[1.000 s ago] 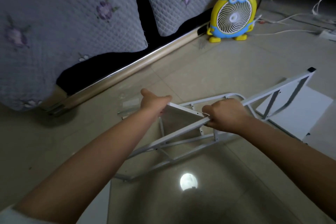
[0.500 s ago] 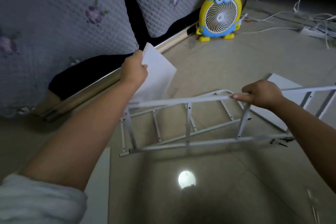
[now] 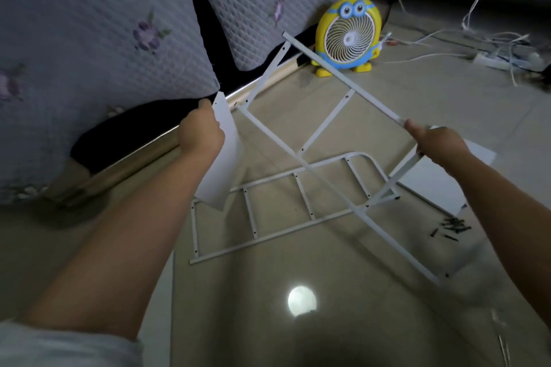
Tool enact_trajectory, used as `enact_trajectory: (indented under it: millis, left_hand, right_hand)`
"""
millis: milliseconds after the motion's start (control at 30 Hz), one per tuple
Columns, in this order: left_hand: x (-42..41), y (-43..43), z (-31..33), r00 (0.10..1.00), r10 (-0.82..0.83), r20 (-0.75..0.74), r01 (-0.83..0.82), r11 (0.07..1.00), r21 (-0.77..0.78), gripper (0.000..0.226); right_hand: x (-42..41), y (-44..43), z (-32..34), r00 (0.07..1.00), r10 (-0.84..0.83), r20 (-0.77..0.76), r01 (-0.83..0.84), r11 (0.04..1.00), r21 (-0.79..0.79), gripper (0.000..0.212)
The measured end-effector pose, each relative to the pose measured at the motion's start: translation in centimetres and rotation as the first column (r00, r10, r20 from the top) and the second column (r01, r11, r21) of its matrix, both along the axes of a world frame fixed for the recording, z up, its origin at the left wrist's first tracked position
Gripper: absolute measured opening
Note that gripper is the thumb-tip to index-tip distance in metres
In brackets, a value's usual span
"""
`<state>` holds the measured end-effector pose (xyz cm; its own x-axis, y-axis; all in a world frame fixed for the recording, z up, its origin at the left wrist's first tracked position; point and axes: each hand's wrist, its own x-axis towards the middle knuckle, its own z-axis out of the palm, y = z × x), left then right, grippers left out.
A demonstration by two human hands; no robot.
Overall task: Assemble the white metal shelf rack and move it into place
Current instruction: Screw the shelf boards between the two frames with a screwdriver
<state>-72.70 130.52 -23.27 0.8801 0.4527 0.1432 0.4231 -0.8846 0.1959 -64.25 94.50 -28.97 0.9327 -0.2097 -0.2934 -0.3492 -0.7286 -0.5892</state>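
The lifted side frame (image 3: 325,123) hangs tilted in the air, in the middle of the view. The right hand (image 3: 439,144) grips its long bar at 3 o'clock. A second frame (image 3: 251,213) lies flat on the floor under it, at 6 o'clock. The left hand (image 3: 200,135) holds a white panel (image 3: 222,167) at 9 o'clock.

I think this is the sorting step, as no parts look joined yet. Next the two frames should stand up facing each other, with the panel between.

The lifted frame's far end points toward the toy fan (image 3: 347,36) at 12 o'clock. Screws (image 3: 450,228) lie at 4 o'clock. The most open floor looks to be at 6 o'clock.
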Motion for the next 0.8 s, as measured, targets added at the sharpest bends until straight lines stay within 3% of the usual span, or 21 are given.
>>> enact_trajectory:
  millis: [167, 267, 400, 500, 667, 800]
  left_hand:
    - [-0.9, -3.5, -2.1, 0.986, -0.168, -0.013, 0.166, 0.983, -0.079, 0.027]
    - [-1.7, -6.5, -2.8, 0.947, -0.319, -0.026, 0.315, 0.943, -0.106, 0.027]
    - [-3.2, -8.9, -4.2, 0.929, -0.368, -0.039, 0.360, 0.922, -0.141, 0.023]
    - [-4.1, -10.5, -5.7, 0.922, -0.385, -0.037, 0.371, 0.907, -0.199, 0.021]
    - [-4.3, -11.1, -6.5, 0.940, -0.338, 0.039, 0.318, 0.834, -0.451, 0.018]
    - [-6.2, -9.6, -7.3, 0.869, -0.471, -0.152, 0.372, 0.824, -0.428, 0.007]
  right_hand:
    - [-0.5, 0.3, -0.9, 0.987, -0.142, -0.081, 0.153, 0.975, 0.159, 0.066]
    - [-0.7, 1.4, -0.7, 0.983, -0.143, -0.117, 0.173, 0.934, 0.312, 0.061]
    - [-1.1, 1.6, 0.2, 0.983, -0.106, -0.150, 0.163, 0.883, 0.441, 0.059]
    - [-1.5, 1.5, 0.0, 0.980, -0.077, -0.184, 0.150, 0.895, 0.421, 0.059]
    - [-2.2, 1.5, -0.9, 0.980, -0.028, -0.199, 0.103, 0.922, 0.374, 0.059]
    - [-3.0, 1.2, -1.8, 0.966, 0.036, -0.256, 0.069, 0.918, 0.392, 0.060]
